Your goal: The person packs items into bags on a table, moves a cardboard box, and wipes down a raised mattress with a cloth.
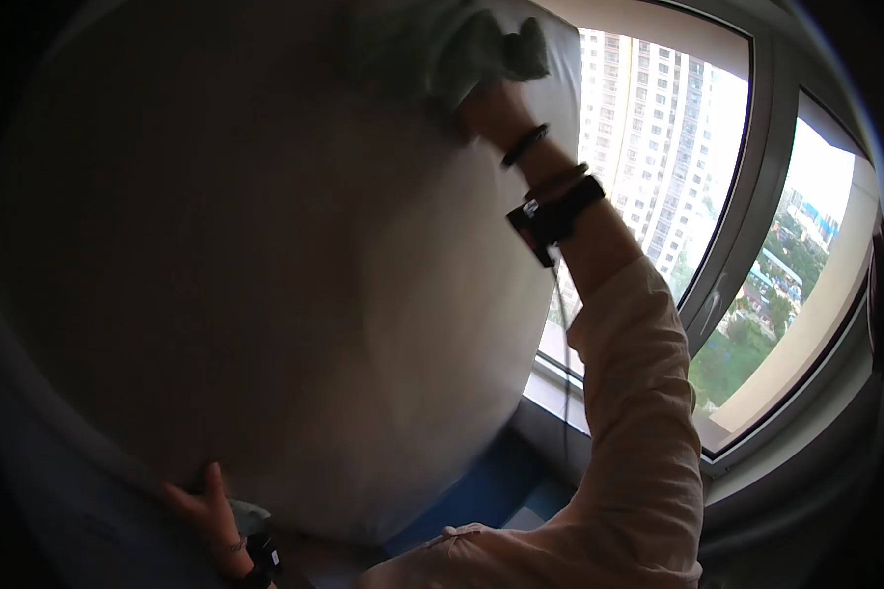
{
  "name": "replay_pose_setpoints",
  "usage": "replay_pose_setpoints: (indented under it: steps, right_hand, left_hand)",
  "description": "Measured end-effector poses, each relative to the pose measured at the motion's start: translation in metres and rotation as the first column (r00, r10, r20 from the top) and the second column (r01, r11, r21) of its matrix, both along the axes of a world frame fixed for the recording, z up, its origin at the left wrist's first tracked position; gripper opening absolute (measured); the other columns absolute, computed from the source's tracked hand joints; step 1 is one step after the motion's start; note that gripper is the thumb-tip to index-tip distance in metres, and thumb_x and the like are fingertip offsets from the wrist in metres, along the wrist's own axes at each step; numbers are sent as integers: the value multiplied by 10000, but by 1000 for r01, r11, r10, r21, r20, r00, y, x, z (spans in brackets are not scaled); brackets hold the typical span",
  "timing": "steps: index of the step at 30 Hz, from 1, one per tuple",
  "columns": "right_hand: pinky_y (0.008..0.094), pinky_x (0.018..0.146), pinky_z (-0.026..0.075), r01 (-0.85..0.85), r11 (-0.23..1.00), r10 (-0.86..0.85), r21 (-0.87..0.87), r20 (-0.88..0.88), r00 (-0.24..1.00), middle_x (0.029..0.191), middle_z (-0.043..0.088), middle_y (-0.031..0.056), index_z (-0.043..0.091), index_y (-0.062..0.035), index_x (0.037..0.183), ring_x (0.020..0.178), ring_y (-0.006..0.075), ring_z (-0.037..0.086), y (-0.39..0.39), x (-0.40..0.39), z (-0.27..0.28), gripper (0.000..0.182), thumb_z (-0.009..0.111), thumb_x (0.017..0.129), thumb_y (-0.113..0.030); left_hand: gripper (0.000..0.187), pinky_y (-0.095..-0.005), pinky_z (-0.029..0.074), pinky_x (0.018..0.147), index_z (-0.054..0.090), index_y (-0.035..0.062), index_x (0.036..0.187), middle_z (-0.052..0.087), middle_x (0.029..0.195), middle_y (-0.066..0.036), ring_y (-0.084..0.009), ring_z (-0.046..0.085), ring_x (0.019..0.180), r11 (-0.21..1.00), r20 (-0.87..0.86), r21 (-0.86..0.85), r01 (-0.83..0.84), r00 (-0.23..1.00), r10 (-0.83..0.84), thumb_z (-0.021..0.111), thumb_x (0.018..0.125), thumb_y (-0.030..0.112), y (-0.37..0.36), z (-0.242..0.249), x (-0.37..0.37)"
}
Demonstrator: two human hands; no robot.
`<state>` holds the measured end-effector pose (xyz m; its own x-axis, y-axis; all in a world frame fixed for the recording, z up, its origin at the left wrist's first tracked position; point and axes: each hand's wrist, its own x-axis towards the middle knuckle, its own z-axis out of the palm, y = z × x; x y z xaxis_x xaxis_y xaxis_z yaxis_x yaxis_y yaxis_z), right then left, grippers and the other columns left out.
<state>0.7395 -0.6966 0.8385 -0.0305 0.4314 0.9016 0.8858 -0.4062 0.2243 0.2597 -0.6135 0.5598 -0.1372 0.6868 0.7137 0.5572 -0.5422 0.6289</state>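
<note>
A large, pale, smooth-faced panel (432, 294) fills most of the view, its left part in deep shadow. High up against it, my right hand (486, 110) grips a bunched grey-green cloth (462, 49); the fingers are partly hidden and blurred. That arm is raised, with dark bands and a small black device (545, 218) strapped at the wrist, a thin cable hanging from it. Near the panel's lower edge, my left hand (206, 508) lies against it with thumb and fingers apart. A black device (263, 555) is on the left wrist too.
To the right, a grey-framed window (771, 187) looks out on a tall building (648, 128) and greenery. Its pale sill (558, 398) runs close beside the panel's right edge. Below the panel is a blue surface (481, 491).
</note>
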Motion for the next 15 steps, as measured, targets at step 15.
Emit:
replay_pose_setpoints:
  steps: [15]
  right_hand:
    - [478, 996, 176, -428, 847, 503, 316, -212, 838, 1187, 399, 235, 384, -2, 1196, 1154, 415, 312, -32, 59, -298, 446, 466, 803, -196]
  left_hand:
    - [737, -346, 385, 866, 276, -55, 1260, 433, 1196, -204, -271, 464, 1066, 985, 4, 171, -15, 1000, 14, 624, 763, 363, 3, 8, -2]
